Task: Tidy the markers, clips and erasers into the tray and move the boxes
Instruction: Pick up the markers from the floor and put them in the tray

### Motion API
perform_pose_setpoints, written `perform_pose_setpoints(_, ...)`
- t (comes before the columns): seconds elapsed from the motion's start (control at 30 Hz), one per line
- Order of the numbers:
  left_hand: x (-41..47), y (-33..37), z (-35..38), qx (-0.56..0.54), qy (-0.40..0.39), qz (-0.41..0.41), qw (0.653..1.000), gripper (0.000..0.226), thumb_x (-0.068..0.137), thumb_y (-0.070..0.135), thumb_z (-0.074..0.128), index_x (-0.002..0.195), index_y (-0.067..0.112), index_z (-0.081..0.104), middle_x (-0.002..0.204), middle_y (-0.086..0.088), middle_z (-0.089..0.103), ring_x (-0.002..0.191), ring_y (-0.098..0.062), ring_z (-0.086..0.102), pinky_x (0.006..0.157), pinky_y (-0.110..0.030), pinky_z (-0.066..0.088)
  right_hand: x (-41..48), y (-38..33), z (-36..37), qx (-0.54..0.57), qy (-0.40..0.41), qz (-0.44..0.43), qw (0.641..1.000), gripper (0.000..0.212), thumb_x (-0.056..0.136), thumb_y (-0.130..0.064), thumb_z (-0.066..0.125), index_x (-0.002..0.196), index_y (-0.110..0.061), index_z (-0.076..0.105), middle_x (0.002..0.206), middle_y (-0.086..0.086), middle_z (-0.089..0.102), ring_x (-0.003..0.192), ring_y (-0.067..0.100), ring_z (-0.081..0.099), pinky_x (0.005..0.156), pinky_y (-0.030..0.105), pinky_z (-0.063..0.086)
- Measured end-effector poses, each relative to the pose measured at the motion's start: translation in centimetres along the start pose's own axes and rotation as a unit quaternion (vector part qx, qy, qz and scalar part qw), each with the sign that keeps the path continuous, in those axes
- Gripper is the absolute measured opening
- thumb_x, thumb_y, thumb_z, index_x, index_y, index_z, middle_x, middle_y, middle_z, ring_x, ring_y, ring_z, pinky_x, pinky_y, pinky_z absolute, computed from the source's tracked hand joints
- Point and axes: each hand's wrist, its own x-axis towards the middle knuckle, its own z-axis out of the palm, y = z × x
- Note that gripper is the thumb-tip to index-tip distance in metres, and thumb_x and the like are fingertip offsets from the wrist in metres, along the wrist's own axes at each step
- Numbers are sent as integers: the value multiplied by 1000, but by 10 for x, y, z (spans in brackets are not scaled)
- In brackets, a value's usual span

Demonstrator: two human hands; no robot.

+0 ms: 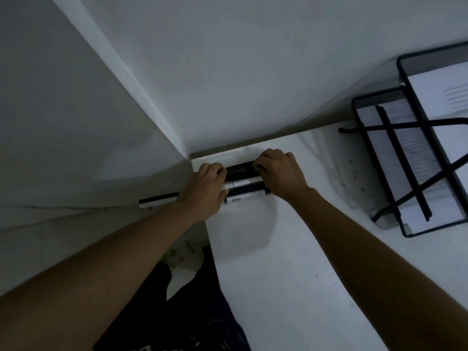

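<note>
Both forearms are reaching forward over the white table [291,274] | left hand [205,191] and right hand [281,173] are curling shut on opposite ends of the black-and-white boxes [243,182] | long axis running hand to hand, in the wall corner | wire paper tray [374,148] sitting well right.

Nothing here can be read. The white marker [244,198] at the centre of the frame, lying between the two hands, carries a small dark print on its barrel, too blurred to make out. The sheet of paper [453,97] in the wire rack [374,97] at the upper right shows a few faint printed lines, too small to read.
</note>
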Motion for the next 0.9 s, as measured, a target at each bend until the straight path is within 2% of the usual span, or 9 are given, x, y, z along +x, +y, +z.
perform_pose_setpoints(0.07,-2,0,1,2,-18,3,1000,54,90,34,43,131,-2,48,128,-19,51,109,-37,49,81,-50,51,0,-3,3,-9,-26,-4,1000,14,87,-14,62,96,-17,72,93,5,70,80,27,61,70,35,40)
perform_pose_setpoints(0.17,-4,1,2,4,-70,10,997,64,91,46,27,129,0,53,139,-21,44,123,-37,42,91,-51,47,-1,-8,6,-14,-42,-6,999,15,90,-19,57,98,-19,70,92,4,69,82,26,59,73,36,40)
perform_pose_setpoints(0.27,-7,6,6,74,-106,-5,992,60,99,46,26,144,7,34,156,-14,19,140,-31,18,110,-47,27,-5,-8,7,-11,-22,-6,1000,19,91,-23,58,103,-16,70,96,7,66,88,27,58,75,37,40)
perform_pose_setpoints(0.37,-7,10,3,101,-129,-23,986,65,98,52,20,148,11,23,158,-8,8,143,-26,8,113,-49,17,-11,-11,9,1,-22,-7,1000,21,91,-24,59,107,-16,69,100,7,65,92,27,58,77,35,37)
perform_pose_setpoints(0.47,-11,7,2,79,-111,-13,991,67,96,55,19,147,12,28,157,-10,12,142,-27,11,112,-50,22,-18,-16,6,22,-5,41,999,20,90,-23,61,107,-16,69,104,7,67,93,26,60,80,36,36)
perform_pose_setpoints(0.57,-21,3,-6,14,-44,18,999,79,89,59,12,138,6,43,147,-17,34,133,-32,31,106,-48,34,-24,-25,-2,58,35,100,993,17,90,-22,61,104,-15,68,100,5,68,88,24,61,81,37,37)
perform_pose_setpoints(0.63,-32,-2,-12,-38,-12,20,999,78,87,56,16,134,3,49,140,-18,44,128,-35,39,107,-43,34,-31,-33,-7,90,58,144,984,15,92,-21,59,102,-15,67,95,4,67,83,22,61,82,36,40)
perform_pose_setpoints(0.77,-58,-17,-24,-106,18,-7,994,44,96,36,43,130,10,51,132,-11,48,118,-30,47,96,-37,37,-46,-61,-9,138,64,179,972,13,91,-19,59,100,-12,66,96,8,68,79,24,64,78,37,54)
perform_pose_setpoints(0.9,-96,-40,-26,-131,50,-13,990,31,96,30,46,119,12,57,122,-7,51,111,-28,49,93,-42,43,-54,-114,-1,135,75,127,980,13,88,-19,62,95,-9,67,89,8,68,72,23,65,64,30,55)
